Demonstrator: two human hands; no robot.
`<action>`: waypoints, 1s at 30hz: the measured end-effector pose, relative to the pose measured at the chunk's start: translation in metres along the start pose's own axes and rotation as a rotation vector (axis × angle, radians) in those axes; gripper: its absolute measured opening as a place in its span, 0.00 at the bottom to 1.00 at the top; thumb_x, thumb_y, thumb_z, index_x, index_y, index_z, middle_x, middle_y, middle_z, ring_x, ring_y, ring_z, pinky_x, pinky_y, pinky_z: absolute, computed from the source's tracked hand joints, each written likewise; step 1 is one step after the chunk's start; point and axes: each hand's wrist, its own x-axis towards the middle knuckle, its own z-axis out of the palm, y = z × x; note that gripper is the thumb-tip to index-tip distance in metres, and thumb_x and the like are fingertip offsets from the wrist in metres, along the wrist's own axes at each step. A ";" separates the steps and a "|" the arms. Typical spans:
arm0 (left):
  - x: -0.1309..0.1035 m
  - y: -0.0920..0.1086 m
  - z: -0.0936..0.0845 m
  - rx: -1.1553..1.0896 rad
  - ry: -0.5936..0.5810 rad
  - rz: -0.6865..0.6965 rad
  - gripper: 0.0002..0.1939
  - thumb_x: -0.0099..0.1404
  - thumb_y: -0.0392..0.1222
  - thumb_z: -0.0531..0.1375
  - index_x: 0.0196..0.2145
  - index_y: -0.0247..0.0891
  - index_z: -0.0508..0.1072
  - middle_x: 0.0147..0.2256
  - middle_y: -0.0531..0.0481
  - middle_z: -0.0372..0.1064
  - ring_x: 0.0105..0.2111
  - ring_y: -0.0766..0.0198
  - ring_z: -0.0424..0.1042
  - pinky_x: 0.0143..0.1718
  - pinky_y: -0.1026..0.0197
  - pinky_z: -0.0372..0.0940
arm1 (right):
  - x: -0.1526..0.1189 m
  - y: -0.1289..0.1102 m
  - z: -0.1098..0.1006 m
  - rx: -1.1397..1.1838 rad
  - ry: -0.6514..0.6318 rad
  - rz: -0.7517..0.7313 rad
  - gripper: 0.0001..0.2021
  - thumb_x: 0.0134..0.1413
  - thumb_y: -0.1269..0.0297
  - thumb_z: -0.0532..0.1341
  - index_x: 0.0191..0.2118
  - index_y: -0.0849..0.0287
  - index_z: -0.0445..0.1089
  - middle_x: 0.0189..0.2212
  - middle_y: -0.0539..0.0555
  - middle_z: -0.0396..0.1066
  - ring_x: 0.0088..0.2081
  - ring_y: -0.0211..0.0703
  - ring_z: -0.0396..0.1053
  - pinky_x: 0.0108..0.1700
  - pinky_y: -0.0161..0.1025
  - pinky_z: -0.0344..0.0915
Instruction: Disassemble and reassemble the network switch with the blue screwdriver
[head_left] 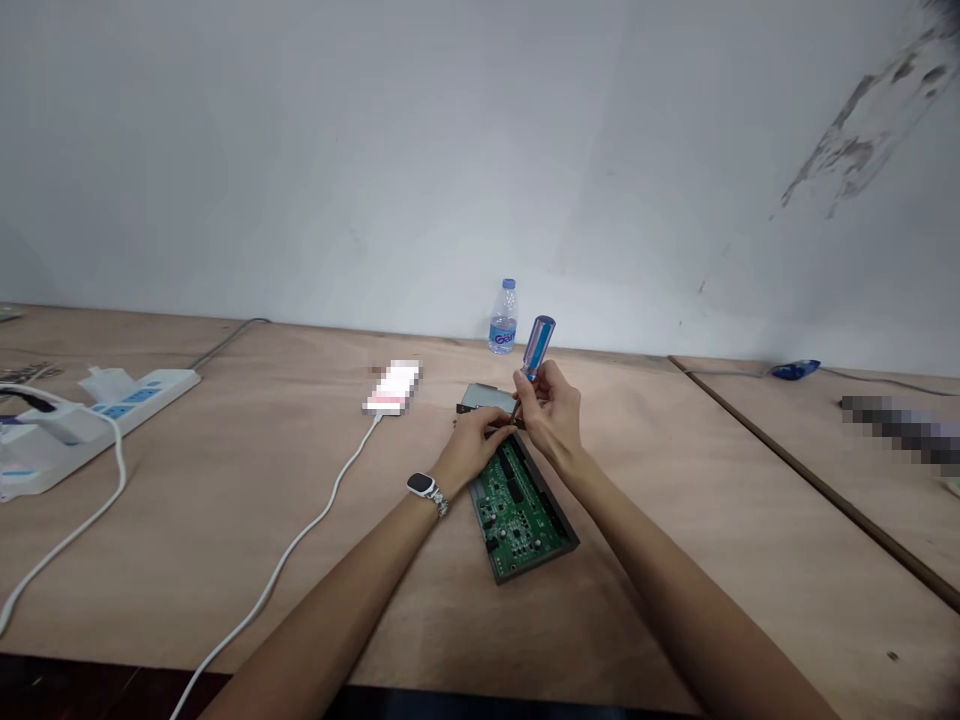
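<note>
A screwdriver (538,345) with a clear blue handle stands nearly upright in my right hand (553,405), whose fingers are closed around the lower handle and shaft. Its tip points down at the far end of a green circuit board (517,515) set in a dark, shallow frame. My left hand (478,443) rests over that same end, thumb and forefinger pinched together beside the tip. What lies between those fingertips is too small to tell. Just beyond my hands, a flat grey metal piece (480,397) lies on the table, partly covered by my fingers.
A water bottle (502,325) stands against the wall. Left of the board lies a blurred-out phone (394,387) with a white cable (319,520) running to the front edge. A white power strip (142,400) sits far left. A blue packet (796,370) lies right, past the table seam (795,460).
</note>
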 end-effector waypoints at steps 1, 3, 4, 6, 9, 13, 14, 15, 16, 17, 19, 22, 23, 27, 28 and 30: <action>0.000 0.000 0.000 0.004 -0.003 0.003 0.09 0.68 0.43 0.60 0.41 0.37 0.78 0.42 0.44 0.78 0.44 0.56 0.76 0.50 0.55 0.70 | 0.000 0.000 0.000 0.001 0.001 0.002 0.16 0.62 0.48 0.59 0.33 0.53 0.60 0.23 0.47 0.69 0.21 0.38 0.66 0.25 0.35 0.65; 0.000 0.000 0.000 0.013 -0.005 0.011 0.10 0.69 0.43 0.60 0.41 0.37 0.78 0.42 0.43 0.78 0.44 0.56 0.76 0.50 0.55 0.70 | 0.000 0.000 0.000 0.001 0.004 0.005 0.16 0.62 0.47 0.59 0.33 0.53 0.60 0.23 0.47 0.69 0.21 0.38 0.66 0.25 0.35 0.66; 0.000 0.000 0.000 0.016 -0.004 0.014 0.10 0.69 0.43 0.60 0.41 0.37 0.78 0.42 0.43 0.78 0.44 0.56 0.76 0.49 0.55 0.70 | -0.001 0.001 0.001 -0.002 0.008 0.006 0.16 0.62 0.47 0.59 0.33 0.53 0.60 0.23 0.47 0.69 0.21 0.38 0.66 0.25 0.35 0.66; 0.000 0.001 0.000 0.021 -0.001 0.014 0.09 0.69 0.43 0.60 0.41 0.37 0.78 0.41 0.44 0.78 0.43 0.56 0.76 0.49 0.56 0.71 | 0.000 0.001 0.001 -0.011 0.017 0.000 0.16 0.62 0.46 0.59 0.33 0.53 0.61 0.23 0.48 0.70 0.22 0.38 0.67 0.25 0.35 0.66; 0.000 0.002 0.001 0.022 0.013 0.003 0.09 0.69 0.42 0.60 0.40 0.37 0.78 0.41 0.44 0.78 0.43 0.57 0.76 0.48 0.56 0.70 | 0.000 0.000 0.001 -0.013 0.035 -0.011 0.16 0.61 0.47 0.60 0.32 0.53 0.61 0.23 0.48 0.70 0.22 0.39 0.69 0.25 0.35 0.67; -0.001 0.003 0.002 0.025 0.046 0.007 0.08 0.68 0.42 0.61 0.38 0.37 0.79 0.39 0.45 0.79 0.41 0.57 0.77 0.46 0.57 0.70 | 0.000 -0.002 0.000 0.027 0.071 0.029 0.16 0.58 0.47 0.64 0.35 0.55 0.64 0.25 0.50 0.74 0.22 0.41 0.71 0.24 0.36 0.68; -0.001 0.003 0.002 0.028 0.048 0.008 0.08 0.68 0.42 0.61 0.38 0.37 0.79 0.39 0.45 0.79 0.40 0.57 0.77 0.46 0.57 0.70 | 0.000 -0.002 0.000 0.035 0.088 0.034 0.16 0.57 0.47 0.64 0.35 0.55 0.65 0.26 0.51 0.74 0.22 0.41 0.72 0.25 0.36 0.68; -0.001 0.003 0.002 0.031 0.049 0.008 0.08 0.68 0.42 0.61 0.38 0.37 0.79 0.38 0.45 0.79 0.40 0.57 0.77 0.46 0.57 0.70 | 0.000 -0.003 0.000 0.037 0.104 0.031 0.16 0.57 0.48 0.65 0.35 0.55 0.65 0.27 0.51 0.75 0.23 0.41 0.73 0.25 0.37 0.68; -0.001 0.004 0.002 0.035 0.050 0.005 0.07 0.68 0.42 0.61 0.38 0.36 0.79 0.38 0.45 0.79 0.40 0.57 0.77 0.46 0.57 0.70 | 0.000 -0.004 0.000 0.034 0.113 0.019 0.15 0.57 0.49 0.64 0.35 0.55 0.65 0.28 0.51 0.75 0.23 0.41 0.73 0.26 0.37 0.69; -0.001 0.004 0.002 0.042 0.049 0.002 0.07 0.68 0.42 0.61 0.38 0.36 0.78 0.38 0.45 0.79 0.40 0.57 0.77 0.46 0.57 0.70 | 0.000 -0.005 0.000 0.024 0.117 0.000 0.15 0.58 0.49 0.64 0.34 0.55 0.64 0.27 0.51 0.74 0.23 0.41 0.72 0.26 0.37 0.69; -0.001 0.004 0.001 0.058 0.037 0.001 0.08 0.68 0.42 0.61 0.39 0.36 0.78 0.39 0.45 0.79 0.41 0.57 0.77 0.46 0.57 0.70 | -0.001 -0.007 0.001 -0.013 0.117 -0.042 0.13 0.59 0.51 0.63 0.34 0.55 0.64 0.27 0.51 0.74 0.23 0.41 0.72 0.28 0.37 0.69; -0.001 0.005 0.000 0.061 0.010 0.010 0.08 0.69 0.42 0.60 0.40 0.37 0.78 0.41 0.45 0.79 0.42 0.57 0.77 0.48 0.57 0.69 | -0.001 -0.009 0.002 -0.068 0.130 -0.077 0.12 0.61 0.52 0.61 0.34 0.54 0.64 0.26 0.51 0.73 0.25 0.42 0.72 0.30 0.37 0.69; -0.001 0.005 0.000 0.055 0.007 0.012 0.09 0.69 0.42 0.60 0.41 0.37 0.78 0.41 0.45 0.79 0.42 0.57 0.76 0.48 0.57 0.69 | -0.002 -0.009 0.002 -0.076 0.131 -0.081 0.12 0.61 0.52 0.61 0.35 0.54 0.64 0.26 0.51 0.73 0.26 0.42 0.72 0.30 0.37 0.69; -0.002 0.003 0.000 0.027 0.003 0.010 0.09 0.69 0.43 0.59 0.41 0.37 0.78 0.41 0.44 0.78 0.42 0.57 0.76 0.48 0.57 0.69 | -0.003 -0.006 0.001 -0.050 0.083 -0.073 0.12 0.63 0.51 0.59 0.37 0.55 0.66 0.27 0.51 0.72 0.27 0.43 0.72 0.27 0.36 0.68; -0.002 0.003 0.000 0.025 0.000 0.005 0.10 0.69 0.43 0.59 0.41 0.37 0.78 0.41 0.44 0.78 0.42 0.56 0.76 0.48 0.56 0.70 | -0.002 -0.004 0.000 -0.031 0.055 -0.061 0.13 0.63 0.50 0.59 0.38 0.55 0.66 0.28 0.52 0.72 0.27 0.43 0.72 0.27 0.36 0.67; -0.002 0.003 0.000 0.022 0.001 -0.009 0.10 0.69 0.44 0.60 0.41 0.36 0.78 0.41 0.44 0.78 0.43 0.56 0.76 0.49 0.56 0.70 | 0.001 -0.002 -0.004 0.027 -0.028 -0.027 0.14 0.62 0.48 0.60 0.38 0.55 0.66 0.29 0.52 0.72 0.27 0.42 0.71 0.26 0.36 0.68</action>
